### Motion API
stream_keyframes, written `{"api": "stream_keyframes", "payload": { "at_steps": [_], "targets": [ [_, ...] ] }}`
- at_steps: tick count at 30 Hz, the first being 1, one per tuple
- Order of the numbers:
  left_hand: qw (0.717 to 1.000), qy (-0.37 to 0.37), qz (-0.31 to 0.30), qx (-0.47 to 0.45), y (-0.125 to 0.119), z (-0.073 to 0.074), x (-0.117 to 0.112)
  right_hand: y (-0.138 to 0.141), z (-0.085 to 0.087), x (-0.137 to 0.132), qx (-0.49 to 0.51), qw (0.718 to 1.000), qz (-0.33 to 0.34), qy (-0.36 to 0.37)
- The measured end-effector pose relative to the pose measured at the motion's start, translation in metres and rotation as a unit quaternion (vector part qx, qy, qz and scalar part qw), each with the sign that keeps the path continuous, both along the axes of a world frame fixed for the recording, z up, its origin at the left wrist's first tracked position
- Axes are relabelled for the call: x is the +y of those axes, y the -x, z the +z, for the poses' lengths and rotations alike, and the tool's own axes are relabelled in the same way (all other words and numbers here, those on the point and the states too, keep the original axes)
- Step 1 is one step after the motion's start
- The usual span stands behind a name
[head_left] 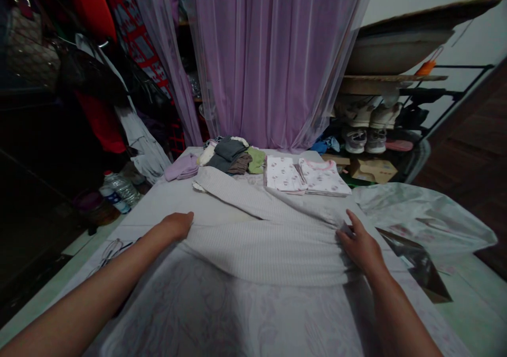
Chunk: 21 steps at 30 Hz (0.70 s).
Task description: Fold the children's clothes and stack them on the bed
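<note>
A pair of pale, finely striped trousers lies sideways across the table, its two legs parted and pointing left. My left hand pinches the end of the nearer leg. At the waist end, my right hand grips the fabric between thumb and fingers, with the index finger raised off it. The farther leg reaches up toward a pile of small folded clothes in dark green, brown, white and light green. Right of that pile sit two stacks of folded white printed clothes, the left stack and the right stack.
A folded lilac garment is at the table's far left. Cables lie by the left edge. Clear plastic and an open box stand to the right. Behind hangs a purple curtain; shoes fill a rack.
</note>
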State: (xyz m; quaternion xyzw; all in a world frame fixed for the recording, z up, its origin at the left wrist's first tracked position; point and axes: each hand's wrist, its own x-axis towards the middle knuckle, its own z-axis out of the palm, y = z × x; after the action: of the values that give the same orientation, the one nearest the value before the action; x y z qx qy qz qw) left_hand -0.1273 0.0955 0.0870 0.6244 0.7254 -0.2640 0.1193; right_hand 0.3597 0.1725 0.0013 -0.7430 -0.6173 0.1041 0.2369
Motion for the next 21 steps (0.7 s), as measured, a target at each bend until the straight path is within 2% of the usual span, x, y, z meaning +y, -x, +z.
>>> {"api": "stream_keyframes", "payload": {
  "at_steps": [4, 10, 17, 21],
  "targets": [
    [0.999, 0.021, 0.037, 0.011, 0.012, 0.001, -0.003, -0.023, -0.008, 0.002, -0.014, 1.0, -0.019, 0.018],
    [0.996, 0.022, 0.077, 0.036, 0.028, 0.016, 0.001, -0.022, -0.021, -0.002, -0.009, 0.998, -0.048, 0.035],
    [0.996, 0.001, 0.085, 0.029, 0.041, 0.023, -0.006, -0.02, -0.021, -0.003, -0.008, 0.997, -0.051, 0.053],
    [0.997, -0.016, 0.069, 0.045, 0.041, 0.026, -0.002, -0.021, -0.016, -0.001, 0.0, 0.997, -0.052, 0.06]
  ]
}}
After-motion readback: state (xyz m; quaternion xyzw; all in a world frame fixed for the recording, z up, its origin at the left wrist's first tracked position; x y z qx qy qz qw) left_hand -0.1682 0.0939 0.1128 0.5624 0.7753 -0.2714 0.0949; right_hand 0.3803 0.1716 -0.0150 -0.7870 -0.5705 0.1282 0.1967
